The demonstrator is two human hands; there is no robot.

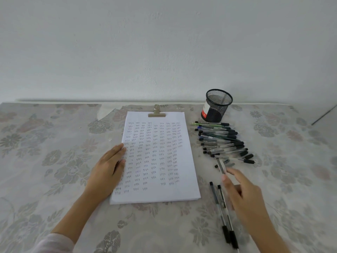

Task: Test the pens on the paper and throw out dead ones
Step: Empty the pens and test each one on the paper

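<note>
A stack of white paper point(164, 194), held by a metal clip point(156, 111) at its top, lies in the middle of the table and is covered with rows of small handwritten test marks. My left hand point(109, 167) rests flat on its left edge and holds nothing. A pile of several pens point(222, 141) lies to the right of the paper. My right hand point(242, 194) is blurred just below the pile, its thumb and fingertips pinching the end of a tilted grey pen point(221, 166). Two pens point(223, 212) lie side by side under that hand.
A black mesh pen cup point(217, 105) stands behind the pile, near the wall, with a red and white object behind it. A floral cloth point(54, 161) covers the table. A thin dark rod point(323, 115) lies at the far right.
</note>
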